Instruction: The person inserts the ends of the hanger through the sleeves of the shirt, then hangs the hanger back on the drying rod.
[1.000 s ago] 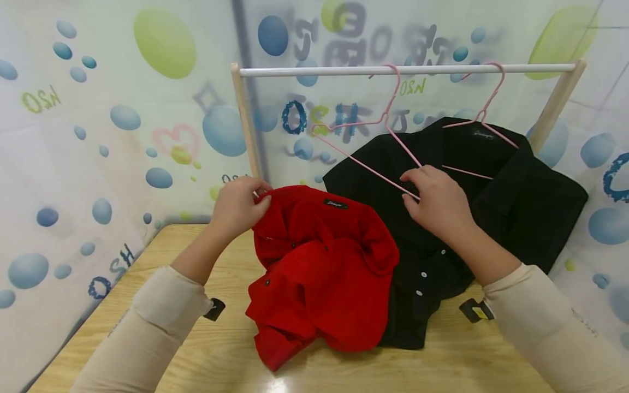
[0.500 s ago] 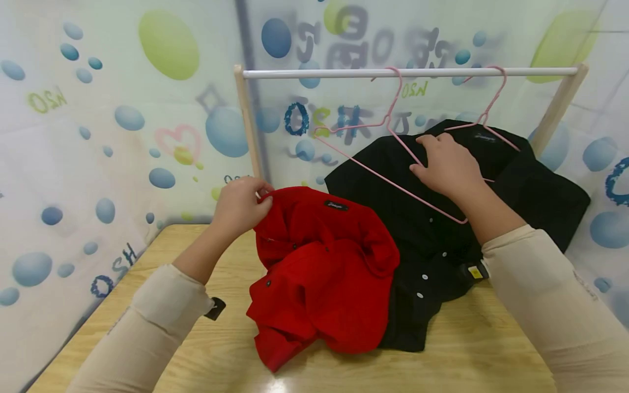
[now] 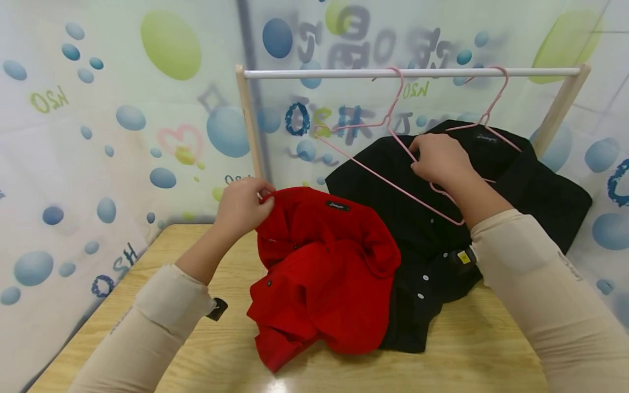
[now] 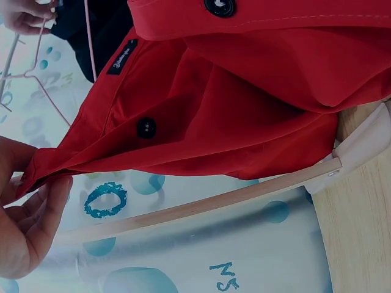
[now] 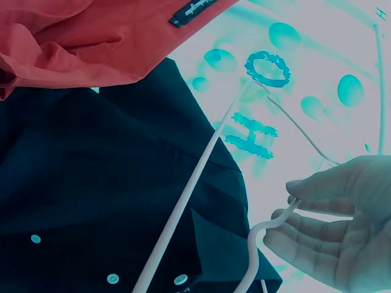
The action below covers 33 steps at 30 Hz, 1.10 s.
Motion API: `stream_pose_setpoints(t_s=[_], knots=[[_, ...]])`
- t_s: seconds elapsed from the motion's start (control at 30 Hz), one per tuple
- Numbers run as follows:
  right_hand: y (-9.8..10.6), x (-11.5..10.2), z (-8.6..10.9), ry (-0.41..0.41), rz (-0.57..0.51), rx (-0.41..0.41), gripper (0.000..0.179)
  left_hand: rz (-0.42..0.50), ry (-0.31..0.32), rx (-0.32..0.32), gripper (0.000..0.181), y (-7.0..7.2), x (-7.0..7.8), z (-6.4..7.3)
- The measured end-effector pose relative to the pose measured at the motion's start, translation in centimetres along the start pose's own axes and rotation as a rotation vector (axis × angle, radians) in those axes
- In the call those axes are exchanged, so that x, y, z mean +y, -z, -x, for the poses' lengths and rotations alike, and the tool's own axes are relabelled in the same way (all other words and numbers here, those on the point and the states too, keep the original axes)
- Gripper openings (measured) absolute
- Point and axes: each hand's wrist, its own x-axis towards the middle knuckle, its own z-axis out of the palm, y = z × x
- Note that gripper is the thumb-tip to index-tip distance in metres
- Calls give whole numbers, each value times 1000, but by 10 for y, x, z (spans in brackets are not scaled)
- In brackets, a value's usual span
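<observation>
My left hand (image 3: 242, 206) pinches the collar end of a red shirt (image 3: 349, 295), thumb below and fingers above in the left wrist view. The shirt droops in folds toward the tabletop, its black neck label (image 3: 337, 206) facing me. A pink hanger (image 3: 388, 180) hangs by its hook from the rail, bare of clothing. My right hand (image 3: 442, 158) holds its right shoulder; in the right wrist view, thumb and fingers (image 5: 314, 229) pinch the thin bar near the curved end. Behind lies a black shirt (image 3: 408, 229), partly covered by the red one.
The white rail (image 3: 319, 73) spans two wooden posts (image 3: 249, 125). A second pink hanger (image 3: 501, 93) carries the black shirt at the right. The wooden table (image 3: 216, 349) lies underneath, with a patterned curtain (image 3: 98, 180) behind.
My right hand has moved up from the hanger's lower right part, opened off it, then closed on its right shoulder. The left hand and red shirt have stayed put.
</observation>
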Motion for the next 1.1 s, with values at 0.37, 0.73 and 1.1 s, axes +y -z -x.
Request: stream_pose_setpoints(t_s=[0.37,0.73,1.1], knots=[[0,0,0,50,-18,73,13,0,-1,5,14,-2,-1,1],[0,7,9,28,-50,122,10,-3,-4,7,15,-2,-1,0],[-1,21,24,2,-90,199,14,-8,14,-5,16,-1,-2,0]])
